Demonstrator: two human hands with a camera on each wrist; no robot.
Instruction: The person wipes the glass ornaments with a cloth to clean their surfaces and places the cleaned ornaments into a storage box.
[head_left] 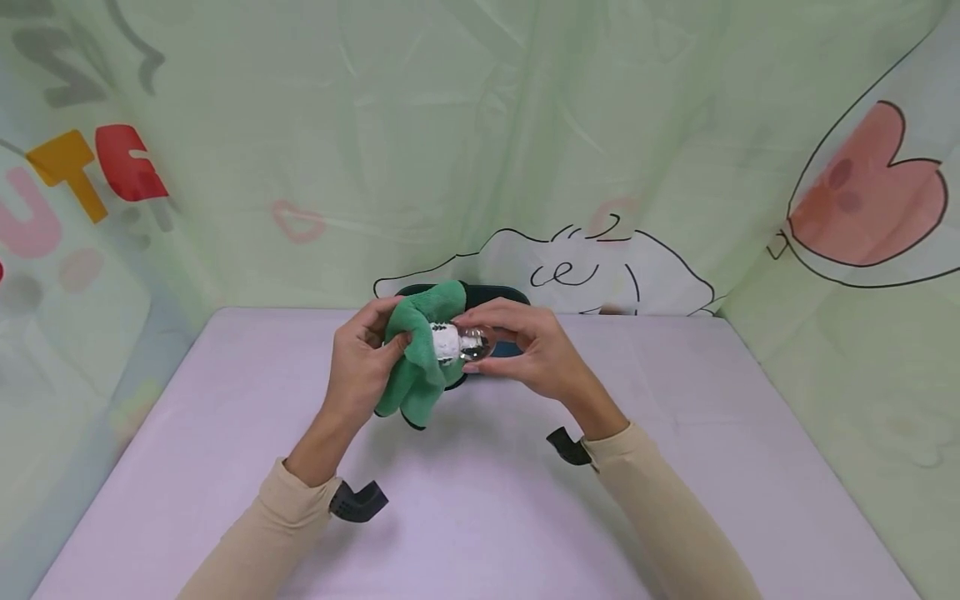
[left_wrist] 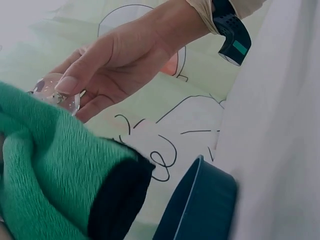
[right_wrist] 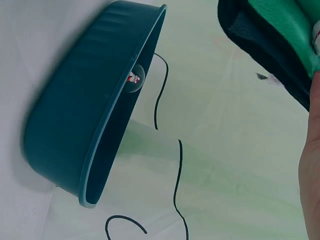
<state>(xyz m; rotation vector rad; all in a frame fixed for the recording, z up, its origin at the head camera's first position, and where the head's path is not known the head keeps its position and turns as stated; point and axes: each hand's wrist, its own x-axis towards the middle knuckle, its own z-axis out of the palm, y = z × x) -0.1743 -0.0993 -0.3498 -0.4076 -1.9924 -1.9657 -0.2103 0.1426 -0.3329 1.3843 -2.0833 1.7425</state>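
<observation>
My left hand (head_left: 358, 360) grips a green cloth (head_left: 420, 396) with a dark edging, its thumb pressing the cloth against a small snow globe (head_left: 447, 342). The globe lies sideways, its white base towards the cloth and its clear ball pointing right. From the right, my right hand (head_left: 536, 343) pinches the clear ball between thumb and fingers. In the left wrist view the right hand's thumb lies on the ball (left_wrist: 50, 89), while the cloth (left_wrist: 55, 160) covers the base. Both hands are held up in front of a dark teal basin (right_wrist: 75, 100).
Inside the basin, a second clear globe (right_wrist: 135, 79) with a red and white figure shows above the rim. The basin stands at the back of the pale table (head_left: 480, 517), against a printed light green curtain (head_left: 450, 150). Dark camera mounts (head_left: 358, 502) stick out from both wrists.
</observation>
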